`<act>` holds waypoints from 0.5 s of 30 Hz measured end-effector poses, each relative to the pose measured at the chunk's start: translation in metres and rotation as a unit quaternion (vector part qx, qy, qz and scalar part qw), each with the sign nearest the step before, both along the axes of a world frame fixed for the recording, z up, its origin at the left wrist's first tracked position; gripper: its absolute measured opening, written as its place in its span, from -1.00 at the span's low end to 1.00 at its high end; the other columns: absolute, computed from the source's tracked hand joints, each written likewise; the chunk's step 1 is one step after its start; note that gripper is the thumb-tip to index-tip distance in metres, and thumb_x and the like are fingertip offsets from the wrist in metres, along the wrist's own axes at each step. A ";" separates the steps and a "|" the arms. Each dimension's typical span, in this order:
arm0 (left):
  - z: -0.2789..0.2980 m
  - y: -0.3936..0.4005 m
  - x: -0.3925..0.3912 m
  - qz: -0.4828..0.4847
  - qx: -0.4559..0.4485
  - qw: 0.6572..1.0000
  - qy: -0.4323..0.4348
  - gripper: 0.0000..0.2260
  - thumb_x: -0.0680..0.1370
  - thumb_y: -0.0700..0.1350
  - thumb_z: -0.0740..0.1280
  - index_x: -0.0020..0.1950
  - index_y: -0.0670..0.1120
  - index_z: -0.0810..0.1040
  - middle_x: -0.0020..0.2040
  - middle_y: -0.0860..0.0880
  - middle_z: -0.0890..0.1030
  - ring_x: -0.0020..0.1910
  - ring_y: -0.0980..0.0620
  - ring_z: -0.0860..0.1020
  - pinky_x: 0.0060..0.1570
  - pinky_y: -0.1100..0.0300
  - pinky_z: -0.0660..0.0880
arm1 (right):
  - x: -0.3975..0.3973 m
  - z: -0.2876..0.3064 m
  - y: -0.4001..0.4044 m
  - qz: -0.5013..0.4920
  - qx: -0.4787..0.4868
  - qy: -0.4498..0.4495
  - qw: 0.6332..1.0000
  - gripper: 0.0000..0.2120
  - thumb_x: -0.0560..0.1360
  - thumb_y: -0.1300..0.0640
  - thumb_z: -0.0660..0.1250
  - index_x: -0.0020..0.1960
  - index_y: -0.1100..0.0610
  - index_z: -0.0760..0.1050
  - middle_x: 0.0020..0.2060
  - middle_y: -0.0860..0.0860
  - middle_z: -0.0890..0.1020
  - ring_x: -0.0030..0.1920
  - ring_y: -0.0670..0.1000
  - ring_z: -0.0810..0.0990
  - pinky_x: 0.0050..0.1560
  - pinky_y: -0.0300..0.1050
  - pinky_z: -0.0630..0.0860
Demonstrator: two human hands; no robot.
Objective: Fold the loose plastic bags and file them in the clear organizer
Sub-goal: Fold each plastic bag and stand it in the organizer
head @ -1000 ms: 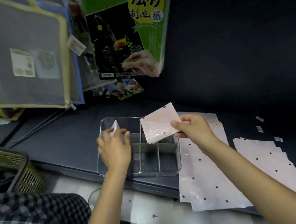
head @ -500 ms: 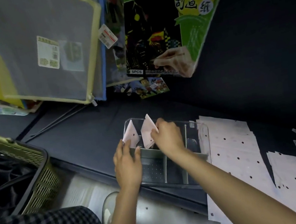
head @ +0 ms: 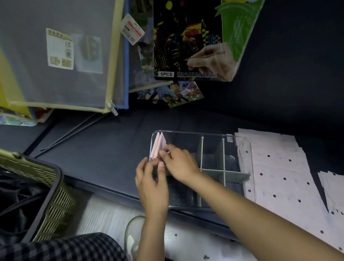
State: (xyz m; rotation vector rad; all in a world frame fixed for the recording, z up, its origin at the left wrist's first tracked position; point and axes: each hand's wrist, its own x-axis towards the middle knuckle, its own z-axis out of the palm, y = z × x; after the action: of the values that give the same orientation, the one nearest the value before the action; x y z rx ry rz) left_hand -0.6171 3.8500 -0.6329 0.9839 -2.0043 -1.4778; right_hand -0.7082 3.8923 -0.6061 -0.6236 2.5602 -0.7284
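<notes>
On the dark bench (head: 107, 153) a clear plastic organizer with white dividers (head: 213, 157) lay flat. At its far-left compartment, two pale pink folded plastic bags (head: 158, 147) stood upright against the left end wall. The right hand (head: 181, 164) pinched their lower edge with thumb and fingertips; the left hand (head: 151, 183), fingers curled, met it there, though its own grip was hidden. Just right of the organizer lay loose flat dotted bags (head: 284, 171). Left of it stood an olive slatted basket (head: 48, 193).
</notes>
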 end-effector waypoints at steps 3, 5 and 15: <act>-0.003 0.000 -0.001 -0.001 -0.001 0.999 -0.033 -0.81 0.59 -0.06 0.25 0.17 -0.01 0.55 0.38 0.00 0.36 0.37 0.01 0.28 0.14 0.26 0.21 | -0.001 0.004 0.012 0.011 -0.017 0.001 1.000 -0.70 0.62 0.01 0.10 0.22 0.10 0.48 0.11 0.11 0.62 0.15 0.17 0.54 0.13 0.02 0.46; -0.002 0.001 -0.001 0.008 -0.017 0.999 -0.038 -0.79 0.59 -0.07 0.25 0.19 -0.04 0.56 0.39 -0.04 0.35 0.39 -0.01 0.26 0.12 0.34 0.16 | 0.001 0.010 0.028 0.019 -0.052 0.018 0.998 -0.73 0.61 0.05 0.13 0.22 0.11 0.49 0.09 0.09 0.64 0.12 0.13 0.57 0.13 0.01 0.48; 0.025 0.063 -0.009 0.010 -0.159 0.987 0.030 -0.89 0.58 -0.15 0.25 -0.01 -0.12 0.56 0.34 -0.08 0.37 0.36 -0.10 0.26 0.18 0.13 0.26 | 0.002 0.010 0.260 -0.107 -0.101 0.075 0.986 -0.78 0.55 0.13 0.28 0.19 0.08 0.50 0.12 -0.05 0.58 0.09 -0.05 0.55 0.13 -0.18 0.48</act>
State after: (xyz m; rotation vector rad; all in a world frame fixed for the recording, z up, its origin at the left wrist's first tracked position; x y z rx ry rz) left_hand -0.6261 3.9127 -0.6084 0.8121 -2.0956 -1.1164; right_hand -0.7060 4.1519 -0.5964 -0.4843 2.7438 -1.0616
